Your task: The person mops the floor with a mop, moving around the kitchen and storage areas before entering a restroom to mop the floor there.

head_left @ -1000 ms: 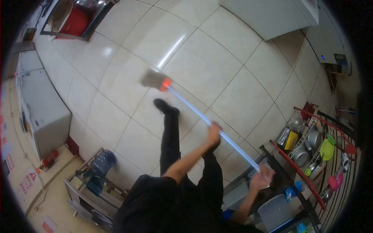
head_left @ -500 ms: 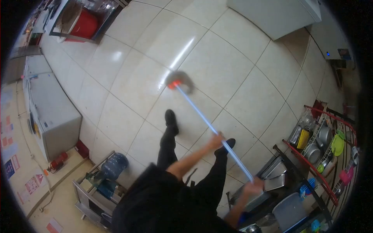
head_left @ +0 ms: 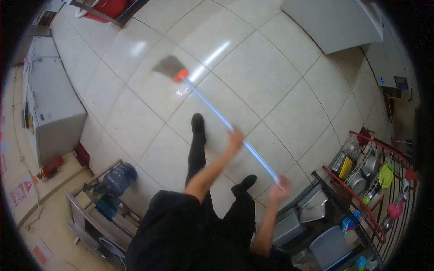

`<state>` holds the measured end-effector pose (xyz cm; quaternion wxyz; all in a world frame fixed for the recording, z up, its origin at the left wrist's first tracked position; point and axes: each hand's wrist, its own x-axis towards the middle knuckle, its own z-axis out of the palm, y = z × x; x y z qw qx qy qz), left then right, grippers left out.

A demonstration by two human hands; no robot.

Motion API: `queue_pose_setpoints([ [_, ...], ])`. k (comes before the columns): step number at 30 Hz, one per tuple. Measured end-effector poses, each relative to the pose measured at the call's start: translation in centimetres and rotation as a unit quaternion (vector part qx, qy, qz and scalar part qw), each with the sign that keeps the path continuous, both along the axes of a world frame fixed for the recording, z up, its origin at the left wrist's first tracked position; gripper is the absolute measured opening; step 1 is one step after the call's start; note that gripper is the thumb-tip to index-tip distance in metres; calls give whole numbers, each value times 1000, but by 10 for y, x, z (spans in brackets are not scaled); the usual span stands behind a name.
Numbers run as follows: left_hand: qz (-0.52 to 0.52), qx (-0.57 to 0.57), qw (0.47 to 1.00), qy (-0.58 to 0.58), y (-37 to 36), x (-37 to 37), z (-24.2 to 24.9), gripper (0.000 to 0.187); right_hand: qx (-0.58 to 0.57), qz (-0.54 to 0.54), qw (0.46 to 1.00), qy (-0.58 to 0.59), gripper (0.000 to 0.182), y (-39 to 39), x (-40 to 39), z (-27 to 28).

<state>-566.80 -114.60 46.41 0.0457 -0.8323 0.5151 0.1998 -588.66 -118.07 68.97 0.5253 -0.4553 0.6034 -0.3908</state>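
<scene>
A mop with a grey head [head_left: 170,67], an orange-red clamp [head_left: 180,75] and a light blue pole [head_left: 212,108] lies across the view. Its head rests on the tiled floor [head_left: 253,63], slightly blurred, beside bright light reflections. My left hand [head_left: 235,139] is wrapped round the middle of the pole. Near the pole's upper end, my right hand [head_left: 280,189] is closed round it. My black shoes stand on the tiles below the pole.
White chest freezer [head_left: 61,101] at left; water bottle [head_left: 120,179] on a metal rack at lower left. Red bucket [head_left: 106,9] at top left, white cabinet [head_left: 334,25] at top right. Dish rack [head_left: 373,203] and metal trays [head_left: 312,212] at lower right.
The mop head has swung left and up in the view, its strands now spread to the left. Both hands have moved up and left with the pole. The feet appear shifted.
</scene>
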Motion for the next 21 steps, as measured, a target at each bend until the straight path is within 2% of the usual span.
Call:
queue_pose_setpoints([
  [1, -13, -27, 999, -17, 4, -99, 9, 28, 53, -149, 959, -235, 18, -2, -79, 29],
  [2, -10, -75, 991, 113, 5, -174, 53, 26, 24, -176, 946, -270, 26, 3, -162, 61],
  [3, -35, -66, 982, 172, 5, -245, 102, 22, 24, -105, 937, -333, 31, 7, -219, 119],
  [4, -73, -106, 975, 183, 16, -327, 119, 20, -23, -133, 964, -227, 34, 19, -273, 166],
  [5, -128, -61, 950, 279, 14, -362, 180, 19, -106, -95, 984, -106, 26, 39, -322, 197],
  [6, -145, -9, 941, 305, 15, -409, 215, 18, -190, -76, 978, 40, 23, 59, -371, 228],
  [7, -214, 38, 896, 387, 10, -413, 267, 15, -265, -81, 945, 174, 25, 79, -420, 259],
  [8, -230, 11, 880, 415, 31, -466, 268, 12, -319, -33, 916, 243, 26, 102, -450, 266],
  [9, -239, -20, 863, 444, 52, -514, 260, 10, -375, 8, 875, 306, 27, 126, -478, 273],
  [10, -236, -23, 866, 441, 66, -535, 240, 10, -387, 48, 889, 241, 26, 131, -508, 265],
  [11, -198, -101, 881, 419, 80, -549, 216, 9, -393, 92, 898, 174, 41, 129, -521, 256],
  [12, -160, -167, 890, 392, 95, -529, 214, 8, -385, 94, 903, 167, 41, 128, -508, 242],
  [13, -165, -113, 906, 373, 102, -501, 205, 8, -409, 94, 809, 413, 25, 130, -487, 222],
  [14, -169, -62, 917, 356, 96, -445, 214, 9, -384, 46, 851, 355, 18, 126, -438, 195],
  [16, -94, -137, 934, 317, 126, -380, 132, 12, -348, -63, 911, 213, 18, 119, -339, 141],
  [17, -45, -117, 949, 290, 127, -315, 121, 12, -137, -96, 959, -228, 17, 122, -315, 104],
  [18, 2, -97, 960, 264, 133, -230, 107, 12, -133, 21, 991, -5, 14, 129, -231, 78],
  [19, 24, -262, 950, 166, 157, -158, 53, 17, -163, 143, 921, 325, 12, 135, -142, 55],
  [20, 7, -309, 948, 72, 187, -77, -33, 24, -217, 218, 801, 513, 13, 141, -54, 32],
  [21, 17, -244, 960, 135, 212, 29, -68, 32, -30, 293, 791, 536, 16, 160, 23, -5],
])
